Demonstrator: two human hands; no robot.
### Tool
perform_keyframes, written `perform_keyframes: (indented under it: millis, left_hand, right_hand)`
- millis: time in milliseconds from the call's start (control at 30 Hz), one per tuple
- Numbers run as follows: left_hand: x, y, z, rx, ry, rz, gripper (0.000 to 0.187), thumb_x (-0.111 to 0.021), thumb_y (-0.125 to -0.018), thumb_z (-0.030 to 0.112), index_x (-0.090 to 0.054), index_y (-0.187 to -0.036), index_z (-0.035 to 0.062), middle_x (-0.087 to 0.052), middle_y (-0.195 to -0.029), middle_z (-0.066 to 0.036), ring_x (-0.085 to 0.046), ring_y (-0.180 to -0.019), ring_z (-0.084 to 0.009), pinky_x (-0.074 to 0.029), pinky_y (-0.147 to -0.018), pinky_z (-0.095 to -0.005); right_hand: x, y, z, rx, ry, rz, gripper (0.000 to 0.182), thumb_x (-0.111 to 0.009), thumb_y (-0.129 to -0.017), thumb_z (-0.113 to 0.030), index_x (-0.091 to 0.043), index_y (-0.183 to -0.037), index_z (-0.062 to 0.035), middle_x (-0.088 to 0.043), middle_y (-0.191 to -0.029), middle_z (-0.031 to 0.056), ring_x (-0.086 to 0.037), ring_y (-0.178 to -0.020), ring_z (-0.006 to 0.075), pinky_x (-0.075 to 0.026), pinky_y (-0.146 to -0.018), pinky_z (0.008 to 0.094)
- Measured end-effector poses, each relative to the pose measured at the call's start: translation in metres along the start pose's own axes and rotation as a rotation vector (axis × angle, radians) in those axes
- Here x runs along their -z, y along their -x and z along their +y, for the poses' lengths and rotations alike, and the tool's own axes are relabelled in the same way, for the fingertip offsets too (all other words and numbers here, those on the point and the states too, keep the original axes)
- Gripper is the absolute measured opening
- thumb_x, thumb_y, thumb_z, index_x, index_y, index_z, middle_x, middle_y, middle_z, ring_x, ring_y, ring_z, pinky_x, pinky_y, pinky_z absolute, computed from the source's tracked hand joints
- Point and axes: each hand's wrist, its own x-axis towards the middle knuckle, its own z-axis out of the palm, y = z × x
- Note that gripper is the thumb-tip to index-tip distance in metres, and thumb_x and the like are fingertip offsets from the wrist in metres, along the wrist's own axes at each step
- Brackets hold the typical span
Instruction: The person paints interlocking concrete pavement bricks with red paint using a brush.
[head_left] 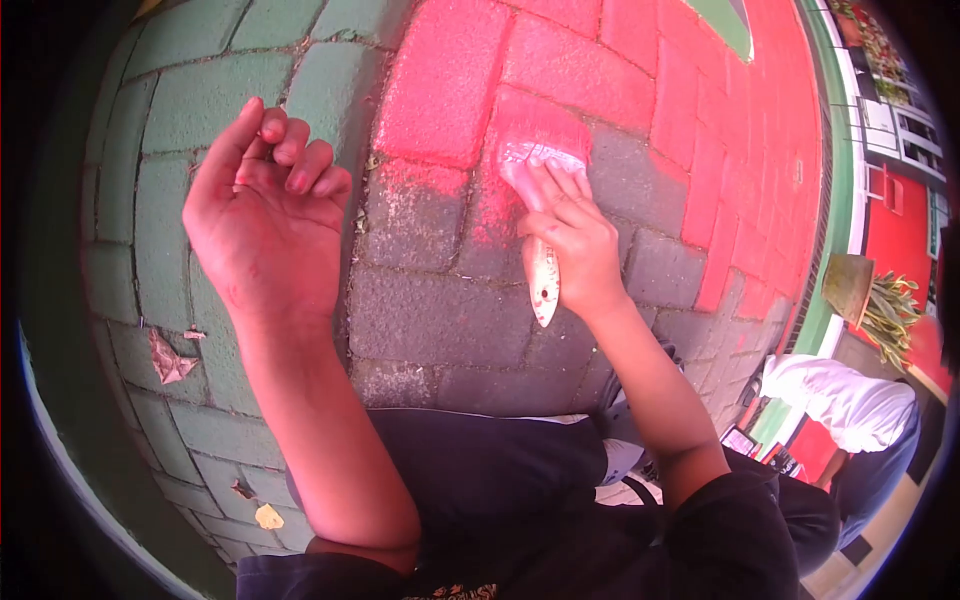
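My right hand (572,235) grips a wide paintbrush (543,280) by its pale wooden handle, with the fingers over the paint-smeared metal band. Its red-coated bristles press on a paving block at the edge of the wet red paint (445,80). Bare grey paving blocks (440,315) lie below and beside the brush, some with red smears. My left hand (275,205) is held palm up over the green-painted paving (200,110). Its fingers are loosely curled and apart, with red stains on the fingertips and nothing in the palm.
A dry leaf (172,358) and a yellow leaf (269,517) lie on the green blocks. At the right, a person in a white shirt (840,400) bends over. Beyond stand a potted plant (885,310) and a green-and-white kerb (835,200).
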Motion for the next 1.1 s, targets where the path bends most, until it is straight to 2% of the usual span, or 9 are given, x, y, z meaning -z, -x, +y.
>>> perform_keyframes:
  millis: [267,333,367,433,467,533,600,733,1100]
  left_hand:
    - [0.004,0.000,0.001,-0.013,-0.003,0.013,0.018,-0.059,-0.094,0.017,-0.049,-0.082,0.0077,-0.041,-0.073,-0.001,-0.035,-0.062,-0.0119,-0.030,-0.059,-0.0282]
    - [0.001,0.003,0.002,0.013,0.021,0.000,0.018,-0.053,-0.097,0.014,-0.050,-0.082,0.0072,-0.041,-0.072,0.000,-0.035,-0.063,-0.0120,-0.031,-0.060,-0.0281]
    - [0.001,0.003,0.003,0.009,0.024,0.003,0.018,-0.053,-0.097,0.014,-0.050,-0.082,0.0072,-0.041,-0.072,0.000,-0.035,-0.063,-0.0120,-0.031,-0.060,-0.0281]
    - [0.002,0.004,0.004,-0.005,0.021,-0.025,0.018,-0.053,-0.097,0.014,-0.050,-0.082,0.0070,-0.041,-0.072,0.000,-0.035,-0.063,-0.0120,-0.031,-0.060,-0.0280]
    - [0.002,0.005,0.004,-0.007,0.024,-0.024,0.018,-0.053,-0.097,0.014,-0.050,-0.082,0.0070,-0.041,-0.072,0.000,-0.035,-0.063,-0.0120,-0.031,-0.060,-0.0280]
    - [0.001,0.005,0.004,-0.010,0.019,-0.013,0.018,-0.053,-0.097,0.015,-0.050,-0.082,0.0067,-0.041,-0.071,0.000,-0.035,-0.063,-0.0120,-0.031,-0.060,-0.0280]
    - [0.001,0.005,0.004,0.000,0.023,-0.020,0.018,-0.053,-0.097,0.015,-0.050,-0.082,0.0067,-0.040,-0.071,0.000,-0.035,-0.063,-0.0120,-0.031,-0.060,-0.0280]
    - [0.003,0.004,0.008,-0.010,0.033,-0.015,0.017,-0.053,-0.098,0.014,-0.050,-0.083,0.0066,-0.040,-0.072,0.000,-0.035,-0.063,-0.0118,-0.031,-0.060,-0.0278]
    - [0.005,0.006,0.008,-0.016,0.020,-0.031,0.016,-0.053,-0.098,0.014,-0.050,-0.084,0.0065,-0.040,-0.072,0.000,-0.034,-0.063,-0.0115,-0.030,-0.060,-0.0274]
  right_hand:
    - [0.019,0.024,-0.025,0.006,-0.050,-0.106,0.015,-0.072,-0.072,-0.010,-0.067,-0.086,-0.0082,-0.059,-0.134,0.0195,-0.053,-0.128,0.0397,-0.036,-0.112,0.0512]
    - [0.042,0.029,-0.034,-0.001,-0.277,-0.251,0.017,-0.074,-0.075,-0.007,-0.066,-0.090,-0.0092,-0.067,-0.119,0.0181,-0.056,-0.127,0.0336,-0.040,-0.109,0.0499]
    - [0.050,0.030,-0.034,0.002,-0.278,-0.255,0.017,-0.074,-0.075,-0.007,-0.066,-0.090,-0.0092,-0.067,-0.119,0.0181,-0.056,-0.127,0.0336,-0.040,-0.109,0.0499]
    - [0.067,0.032,-0.031,-0.163,-0.771,-0.132,0.023,-0.079,-0.074,-0.003,-0.064,-0.091,-0.0083,-0.070,-0.097,0.0110,-0.062,-0.119,0.0245,-0.050,-0.098,0.0431]
    - [0.077,0.023,-0.024,-0.161,-0.770,-0.135,0.023,-0.079,-0.074,-0.003,-0.064,-0.091,-0.0083,-0.070,-0.097,0.0110,-0.062,-0.119,0.0245,-0.050,-0.098,0.0431]
    - [0.090,-0.013,0.002,-0.663,-0.912,-0.378,0.032,-0.083,-0.069,0.001,-0.060,-0.089,-0.0074,-0.064,-0.084,0.0031,-0.065,-0.105,0.0174,-0.053,-0.083,0.0343]
    - [0.063,-0.039,0.039,-0.622,-0.844,-0.452,0.030,-0.084,-0.066,0.000,-0.064,-0.088,-0.0062,-0.070,-0.088,0.0031,-0.065,-0.084,0.0119,-0.053,-0.076,0.0301]
    - [0.050,-0.093,0.058,-0.526,-0.716,-0.569,0.036,-0.082,-0.061,0.007,-0.057,-0.083,-0.0073,-0.065,-0.086,0.0028,-0.066,-0.088,0.0172,-0.053,-0.077,0.0330]
    - [0.051,-0.131,0.073,-0.735,-0.775,-0.609,0.039,-0.082,-0.062,0.006,-0.060,-0.093,-0.0045,-0.068,-0.095,0.0063,-0.067,-0.088,0.0178,-0.055,-0.076,0.0331]
